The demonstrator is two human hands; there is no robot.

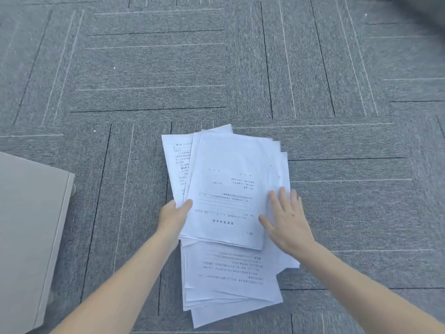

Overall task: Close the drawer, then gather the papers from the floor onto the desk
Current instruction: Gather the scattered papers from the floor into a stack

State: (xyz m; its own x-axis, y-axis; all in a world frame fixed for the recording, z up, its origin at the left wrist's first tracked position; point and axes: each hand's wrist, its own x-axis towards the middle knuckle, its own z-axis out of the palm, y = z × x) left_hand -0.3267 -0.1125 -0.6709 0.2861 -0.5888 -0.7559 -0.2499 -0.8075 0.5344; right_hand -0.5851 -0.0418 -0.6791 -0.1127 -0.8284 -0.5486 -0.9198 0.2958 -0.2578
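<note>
A loose pile of white printed papers [228, 189] lies on the grey carpet in the middle of the head view. My left hand [174, 214] grips the left edge of the upper bundle, thumb on top and fingers underneath. My right hand [286, 220] rests flat on the right side of the same bundle, fingers spread. More sheets [228, 278] fan out below the bundle, between my forearms. No desk top or drawer front can be made out.
A beige cabinet [26, 232] stands at the left edge, with a caster showing at its corner. Grey carpet tiles [156, 68] with thin line patterns stretch all around the papers. A dark blurred shape [423, 10] fills the top right corner.
</note>
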